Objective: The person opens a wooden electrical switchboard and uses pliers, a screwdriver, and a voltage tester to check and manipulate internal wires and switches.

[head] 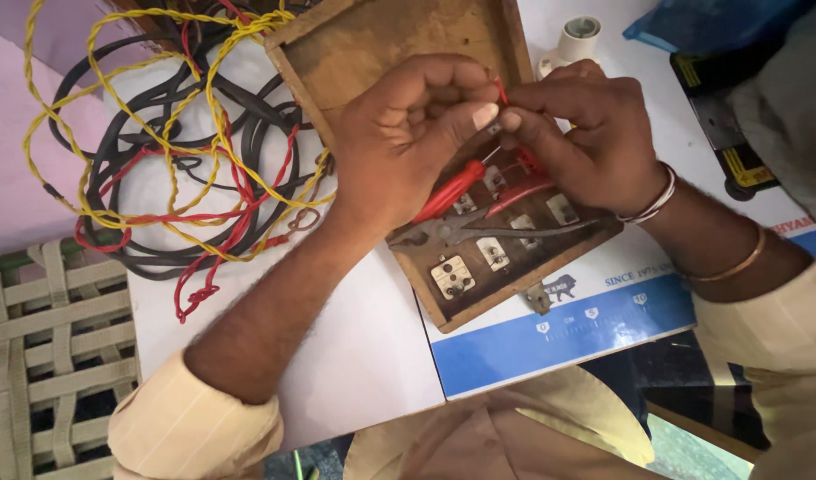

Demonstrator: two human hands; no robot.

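Red wire (500, 89) pinched by both hands over wooden switchboard (363, 44), white tabletop (363, 356).

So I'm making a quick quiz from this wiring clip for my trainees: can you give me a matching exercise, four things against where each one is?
Things:
1. pliers
2. tangle of wires
3. white lamp holder
4. thin red wire

Places:
A. pinched between the fingertips of the left hand and right hand
B. lying on the wooden board, under the hands
C. on the white table, left of the board
D. beyond the right hand, by the board's far corner

Pairs: 1-B, 2-C, 3-D, 4-A
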